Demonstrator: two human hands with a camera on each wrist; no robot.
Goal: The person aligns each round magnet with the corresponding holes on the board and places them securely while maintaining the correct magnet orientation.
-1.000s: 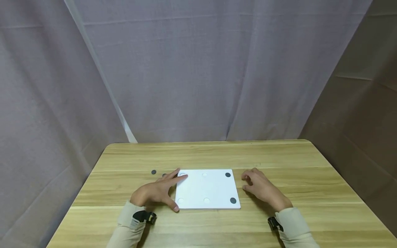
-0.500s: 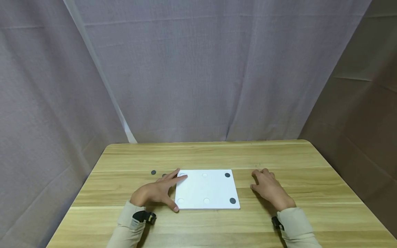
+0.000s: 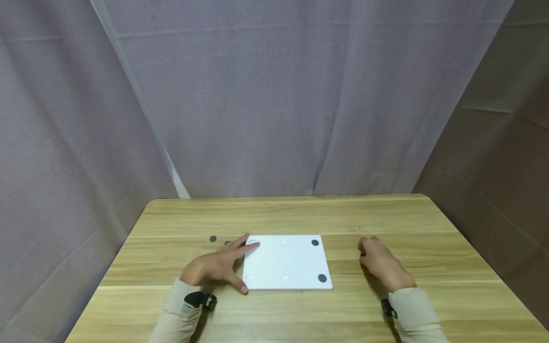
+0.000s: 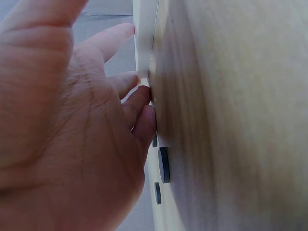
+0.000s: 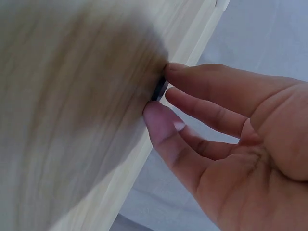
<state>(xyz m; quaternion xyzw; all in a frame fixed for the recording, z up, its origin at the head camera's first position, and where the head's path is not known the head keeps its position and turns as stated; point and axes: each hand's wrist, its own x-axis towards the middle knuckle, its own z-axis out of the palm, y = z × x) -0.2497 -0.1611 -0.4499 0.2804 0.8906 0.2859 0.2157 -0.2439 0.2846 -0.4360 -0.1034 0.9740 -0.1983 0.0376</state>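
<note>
A white rectangular board (image 3: 296,259) with shallow round recesses lies on the table. Dark round discs fill its two right-hand recesses, one at the far corner (image 3: 315,242) and one at the near corner (image 3: 322,277). My left hand (image 3: 220,265) spreads straight fingers over the board's left edge, thumb at the near left corner. To the right of the board, my right hand (image 3: 382,264) is down at the table. Its thumb and forefinger pinch a small dark disc (image 5: 160,89) by its edges, plain in the right wrist view but hidden in the head view.
Several loose dark discs lie beyond my left hand, including one at the far left (image 3: 213,238) and a thicker-looking one (image 4: 164,165) in the left wrist view. The wooden table (image 3: 274,317) ends at a grey curtain (image 3: 257,119) behind and at the sides.
My right hand has moved right, away from the board, and its fingers have closed in on a disc on the table. The left hand and the board have stayed put.
</note>
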